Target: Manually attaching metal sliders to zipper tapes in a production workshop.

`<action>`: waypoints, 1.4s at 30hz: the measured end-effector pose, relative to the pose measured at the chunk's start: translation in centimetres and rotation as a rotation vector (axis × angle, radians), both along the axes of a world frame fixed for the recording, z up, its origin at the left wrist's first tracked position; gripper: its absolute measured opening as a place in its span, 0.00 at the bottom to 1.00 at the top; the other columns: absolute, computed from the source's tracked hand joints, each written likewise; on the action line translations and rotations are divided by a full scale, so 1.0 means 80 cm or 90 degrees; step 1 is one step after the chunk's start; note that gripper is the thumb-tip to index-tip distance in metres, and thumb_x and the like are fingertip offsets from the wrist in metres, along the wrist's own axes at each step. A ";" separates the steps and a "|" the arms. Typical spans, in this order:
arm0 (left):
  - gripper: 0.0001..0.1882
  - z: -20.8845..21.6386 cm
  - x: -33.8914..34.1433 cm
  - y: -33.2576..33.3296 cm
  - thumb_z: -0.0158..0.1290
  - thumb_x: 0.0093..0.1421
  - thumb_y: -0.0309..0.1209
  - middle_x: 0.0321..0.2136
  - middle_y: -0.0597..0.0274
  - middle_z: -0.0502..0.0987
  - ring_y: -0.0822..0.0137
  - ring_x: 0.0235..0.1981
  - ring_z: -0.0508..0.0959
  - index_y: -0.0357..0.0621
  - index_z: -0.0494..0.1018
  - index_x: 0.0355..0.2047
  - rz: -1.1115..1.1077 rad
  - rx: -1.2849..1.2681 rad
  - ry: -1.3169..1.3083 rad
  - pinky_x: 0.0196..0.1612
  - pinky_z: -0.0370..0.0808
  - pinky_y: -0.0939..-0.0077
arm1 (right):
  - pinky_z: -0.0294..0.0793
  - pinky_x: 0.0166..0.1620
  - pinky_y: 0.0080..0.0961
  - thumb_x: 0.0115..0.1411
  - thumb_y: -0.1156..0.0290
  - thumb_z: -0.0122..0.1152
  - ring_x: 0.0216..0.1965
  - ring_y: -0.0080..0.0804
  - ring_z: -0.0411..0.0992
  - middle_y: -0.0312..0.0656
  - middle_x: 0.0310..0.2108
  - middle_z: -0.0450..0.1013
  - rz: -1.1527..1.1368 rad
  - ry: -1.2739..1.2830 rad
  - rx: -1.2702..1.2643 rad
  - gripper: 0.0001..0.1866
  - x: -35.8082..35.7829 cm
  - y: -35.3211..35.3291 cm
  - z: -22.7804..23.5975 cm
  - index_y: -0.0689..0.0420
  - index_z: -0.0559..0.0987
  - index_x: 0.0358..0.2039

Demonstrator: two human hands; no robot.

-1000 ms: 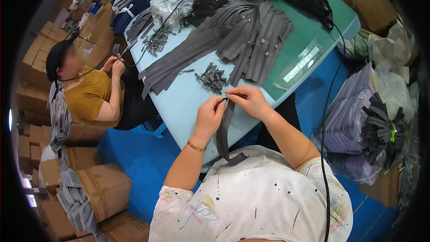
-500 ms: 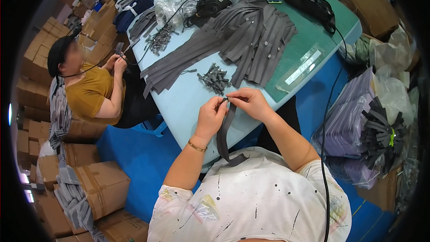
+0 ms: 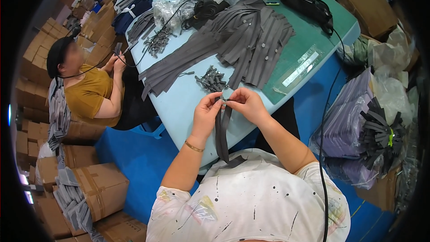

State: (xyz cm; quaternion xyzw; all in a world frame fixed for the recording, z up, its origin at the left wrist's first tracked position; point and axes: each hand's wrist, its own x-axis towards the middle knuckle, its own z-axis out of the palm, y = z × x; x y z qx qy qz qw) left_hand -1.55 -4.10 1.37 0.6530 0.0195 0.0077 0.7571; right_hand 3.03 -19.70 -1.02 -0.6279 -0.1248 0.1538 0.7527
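Note:
Close together at the table's near edge, my left hand [image 3: 206, 117] and my right hand [image 3: 247, 105] both pinch the top end of a dark grey zipper tape [image 3: 221, 140]. A small piece shows at the fingertips, too small to make out fully; it looks like a zipper slider. The tape hangs below my fingers in two strands and bends down toward my lap. Just beyond my hands lies a heap of small grey zipper sliders with pulls [image 3: 211, 79]. Farther off, many dark grey zipper tapes [image 3: 255, 40] are fanned out across the table.
On the left a co-worker [image 3: 96, 89] holds a grey strip. The pale blue table [image 3: 165, 107] bears a green cutting mat [image 3: 309, 40], a black pouch [image 3: 307, 6] and another slider heap [image 3: 157, 41]. Cartons [image 3: 101, 188] stand at left, wrapped purple bundles [image 3: 347, 121] at right. A black cable [image 3: 323, 152] hangs beside me.
My fingers have shifted slightly at the tape's end, and the right hand's fingers are more curled. The hanging tape now shows as two parted strands. The view has moved a little.

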 end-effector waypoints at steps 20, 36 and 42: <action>0.10 0.000 0.002 0.007 0.51 0.57 0.22 0.32 0.68 0.70 0.78 0.34 0.71 0.37 0.74 0.40 -0.022 -0.005 -0.002 0.39 0.69 0.86 | 0.69 0.29 0.15 0.49 0.78 0.63 0.27 0.18 0.70 0.35 0.24 0.70 0.018 0.058 0.032 0.13 0.005 -0.001 0.002 0.59 0.66 0.29; 0.09 0.006 -0.003 0.005 0.50 0.57 0.21 0.30 0.69 0.67 0.79 0.31 0.69 0.37 0.75 0.37 -0.055 0.068 0.022 0.36 0.67 0.88 | 0.69 0.28 0.14 0.48 0.78 0.65 0.26 0.17 0.69 0.35 0.25 0.70 0.069 0.071 -0.022 0.13 0.007 -0.013 0.005 0.58 0.67 0.27; 0.09 0.010 -0.002 0.006 0.49 0.57 0.20 0.30 0.69 0.68 0.77 0.33 0.71 0.37 0.74 0.39 -0.077 0.108 0.005 0.39 0.69 0.86 | 0.71 0.32 0.14 0.48 0.80 0.64 0.28 0.17 0.69 0.34 0.27 0.70 0.100 0.069 -0.007 0.12 0.011 -0.017 0.007 0.58 0.68 0.29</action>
